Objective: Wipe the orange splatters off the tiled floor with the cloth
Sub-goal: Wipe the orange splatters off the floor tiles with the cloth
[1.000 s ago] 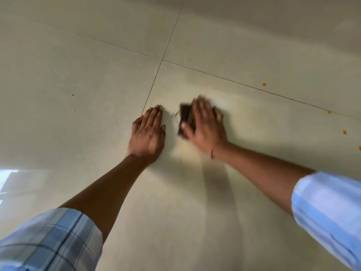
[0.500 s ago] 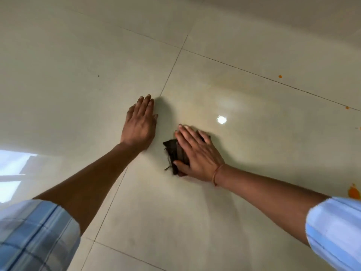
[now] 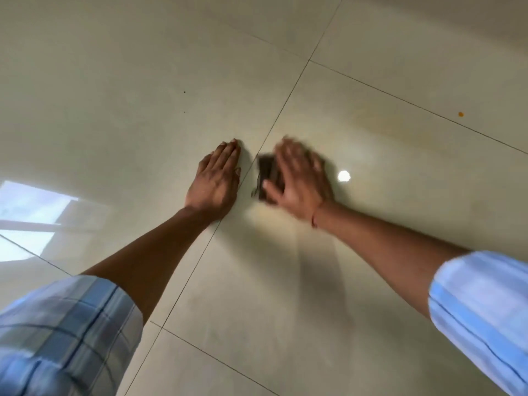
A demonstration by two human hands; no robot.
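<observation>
R hand (image 3: 300,178) blurred – cloth (image 3: 267,170) half-hidden

R hand (image 3: 300,181) + fingers (image 3: 288,151) motion-blurred, cloth (image 3: 267,171) mostly hidden beneath

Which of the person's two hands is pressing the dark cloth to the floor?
The right hand, blurred, presses the dark cloth down; the left hand lies flat, bare, across the grout line.
</observation>
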